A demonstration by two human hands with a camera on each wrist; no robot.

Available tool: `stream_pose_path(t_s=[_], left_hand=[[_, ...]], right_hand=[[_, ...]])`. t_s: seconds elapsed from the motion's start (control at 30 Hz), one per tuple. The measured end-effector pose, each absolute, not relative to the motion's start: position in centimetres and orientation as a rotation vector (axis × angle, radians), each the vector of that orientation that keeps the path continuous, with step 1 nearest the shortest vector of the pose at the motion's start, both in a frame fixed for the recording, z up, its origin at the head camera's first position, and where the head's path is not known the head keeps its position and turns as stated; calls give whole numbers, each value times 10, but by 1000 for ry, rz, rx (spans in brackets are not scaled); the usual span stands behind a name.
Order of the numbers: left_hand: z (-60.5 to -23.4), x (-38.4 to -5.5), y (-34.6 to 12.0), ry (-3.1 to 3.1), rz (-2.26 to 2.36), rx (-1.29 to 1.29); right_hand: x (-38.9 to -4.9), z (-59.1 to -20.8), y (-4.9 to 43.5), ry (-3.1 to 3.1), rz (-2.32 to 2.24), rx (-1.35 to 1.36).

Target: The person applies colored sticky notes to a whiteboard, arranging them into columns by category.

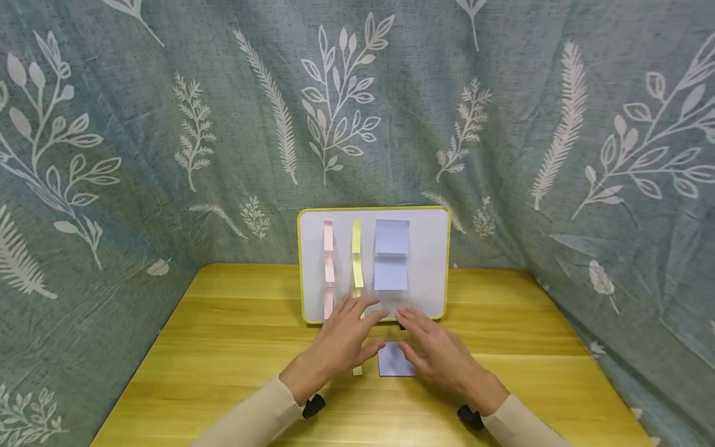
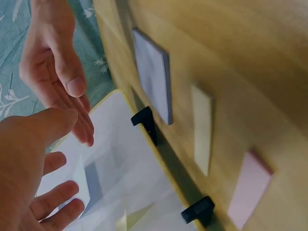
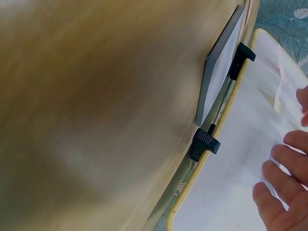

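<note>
My left hand (image 1: 343,335) hovers before the lower part of a yellow-framed whiteboard (image 1: 429,261), fingers spread and relaxed. To its right, my right hand (image 1: 441,354) is also loosely extended; neither hand holds anything. The board carries a column of pink sticky strips (image 1: 329,267), a column of yellow sticky strips (image 1: 357,237) and two lavender sticky notes (image 1: 391,272). Between and below the hands, a lavender sticky-note pad (image 1: 395,363) lies on the table. A yellow pad (image 2: 202,130) and a pink pad (image 2: 250,190) lie beside it, the pink one hidden in the head view.
Black feet (image 2: 199,210) support the whiteboard's lower edge on the wooden table (image 1: 223,360). Behind and at both sides hangs a grey-green leaf-patterned cloth (image 1: 234,124). A small black device (image 1: 314,406) sits at each wrist.
</note>
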State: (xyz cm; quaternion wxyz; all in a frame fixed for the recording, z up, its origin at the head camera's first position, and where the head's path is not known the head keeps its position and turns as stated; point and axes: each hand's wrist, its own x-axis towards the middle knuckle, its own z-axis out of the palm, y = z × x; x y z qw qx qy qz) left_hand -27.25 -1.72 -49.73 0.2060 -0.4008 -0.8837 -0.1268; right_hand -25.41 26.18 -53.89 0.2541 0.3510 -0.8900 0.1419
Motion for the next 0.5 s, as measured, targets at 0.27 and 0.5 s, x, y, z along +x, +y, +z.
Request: stream_pose_path(t_s=[0.27, 0.5], left_hand=[[-511, -266, -16, -2552, -313, -1242], [-518, -262, -12, -2634, -245, -1287]], right_hand=[[-246, -538, 261, -2485, 399, 1028], [-239, -537, 264, -2553, 378, 1078]])
